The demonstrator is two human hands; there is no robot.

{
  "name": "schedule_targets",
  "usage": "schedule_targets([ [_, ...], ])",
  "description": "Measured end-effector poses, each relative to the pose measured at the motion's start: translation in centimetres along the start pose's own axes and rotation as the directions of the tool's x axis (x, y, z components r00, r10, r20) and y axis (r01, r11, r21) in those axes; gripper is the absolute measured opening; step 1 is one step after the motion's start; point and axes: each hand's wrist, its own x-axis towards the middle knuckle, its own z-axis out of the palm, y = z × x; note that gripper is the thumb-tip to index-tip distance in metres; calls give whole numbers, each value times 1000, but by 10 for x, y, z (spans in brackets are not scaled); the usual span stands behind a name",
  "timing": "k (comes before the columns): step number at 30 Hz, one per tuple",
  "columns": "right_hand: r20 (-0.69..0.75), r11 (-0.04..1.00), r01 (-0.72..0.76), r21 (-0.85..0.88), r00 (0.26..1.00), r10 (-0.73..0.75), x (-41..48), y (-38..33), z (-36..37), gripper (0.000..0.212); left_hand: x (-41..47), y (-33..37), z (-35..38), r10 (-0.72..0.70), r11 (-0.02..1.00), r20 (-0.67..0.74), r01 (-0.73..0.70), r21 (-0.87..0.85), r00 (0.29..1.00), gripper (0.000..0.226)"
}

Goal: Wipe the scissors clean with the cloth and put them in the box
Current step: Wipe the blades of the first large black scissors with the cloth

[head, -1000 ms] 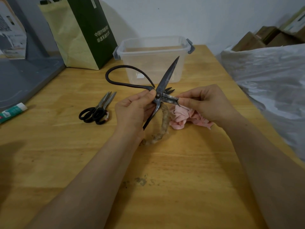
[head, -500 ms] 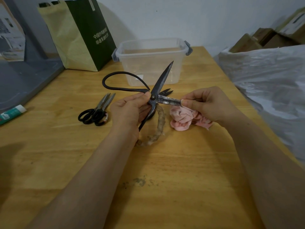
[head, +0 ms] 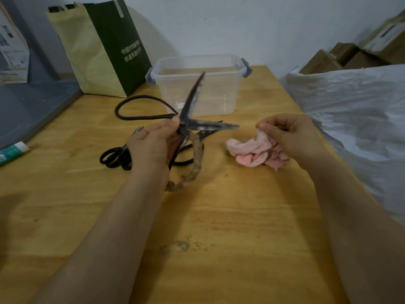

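Left hand [head: 153, 145] grips the large scissors [head: 190, 106] at the pivot (blades spread wide); right hand [head: 291, 134] pinches the pink cloth [head: 252, 150] nearby, right.

One wide head view
It looks forward and down along the table [head: 241, 216], from near, toward the box [head: 219, 93].
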Motion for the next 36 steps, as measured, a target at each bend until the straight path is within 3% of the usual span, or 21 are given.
schedule_targets([
  [4,-173,996,54,66,984,-42,6,-9,0,10,-8,-10,9,1,995,62,-7,96,998,4],
  [8,-218,998,68,-8,974,-68,2,-14,-5,15,-8,-15,11,18,989,60,-27,147,998,5],
  [12,-40,983,180,-19,983,-181,-11,-37,5,31,-12,-19,14,-5,987,43,-2,164,999,4],
  [15,115,971,235,-48,967,-229,-23,-47,25,23,-11,-21,14,-4,987,32,-1,159,999,7],
  [18,97,959,277,-64,958,-270,-29,-48,47,7,-12,-24,15,-15,989,52,7,145,999,9],
  [26,157,870,401,-285,916,-371,-24,-41,56,15,-13,-30,15,3,987,51,-12,163,999,6],
  [32,126,855,375,-357,927,-354,-22,-43,62,14,-16,-31,18,17,991,38,-22,130,999,5],
  [36,138,837,297,-460,955,-263,-17,-32,52,14,-13,-26,15,39,996,28,-41,73,999,11],
])
